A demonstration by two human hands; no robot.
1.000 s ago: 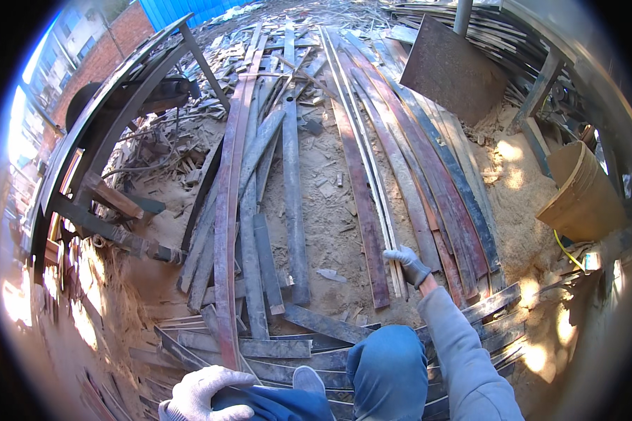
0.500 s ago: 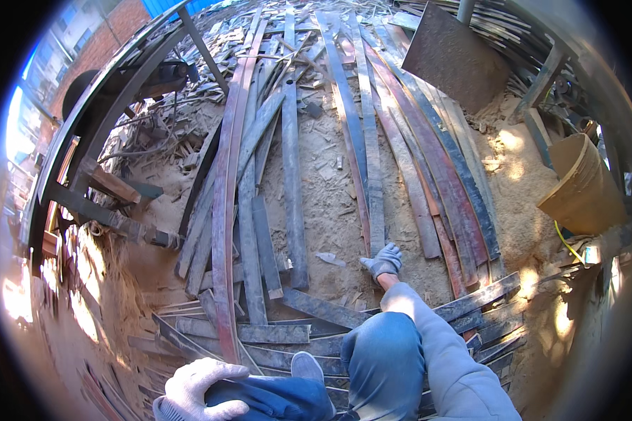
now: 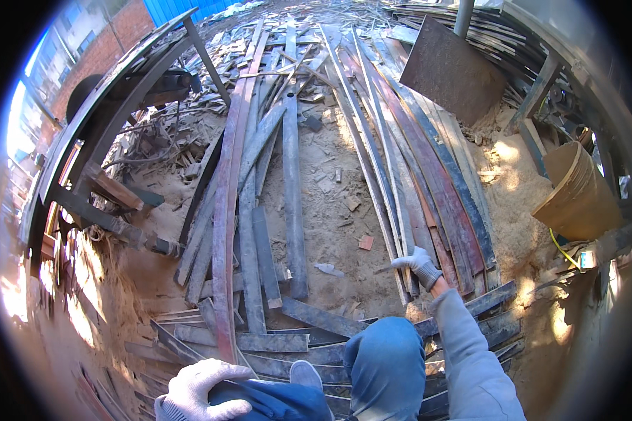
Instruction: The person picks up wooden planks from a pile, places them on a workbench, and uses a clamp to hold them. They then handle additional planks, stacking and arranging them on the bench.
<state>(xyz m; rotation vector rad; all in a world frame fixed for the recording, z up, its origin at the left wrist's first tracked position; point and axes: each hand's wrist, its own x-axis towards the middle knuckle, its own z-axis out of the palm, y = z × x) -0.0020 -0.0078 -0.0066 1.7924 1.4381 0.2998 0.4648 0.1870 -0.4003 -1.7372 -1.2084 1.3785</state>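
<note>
Item 1: our right hand (image 3: 420, 265), gloved, curled around the near ends of a few narrow strips (image 3: 404, 235), thumb laid across them; the fingers beneath are partly hidden, and we cannot count the strips held

Item 2: the narrow strips, long, pale along the edges, running away from us right of centre, beside the reddish-brown boards (image 3: 463, 210), near ends close together, far ends fanned apart

Item 3: our left hand (image 3: 205, 389), gloved, resting on the left knee, thumb spread from the fingers, nothing visible in it

Item 4: one long reddish plank (image 3: 226, 210) at left, one grey plank (image 3: 293, 182) at centre, sandy ground (image 3: 333, 238) between that and the strips

Item 5: short dark boards (image 3: 274, 342) lying crosswise by our shoe (image 3: 305, 375)

Handling note: we judge it best to gather the ends flush, thumb firm on top, and move them slowly and level, since such lengths probably flex and catch on neighbouring boards; the left hand could steady any that splay
</note>
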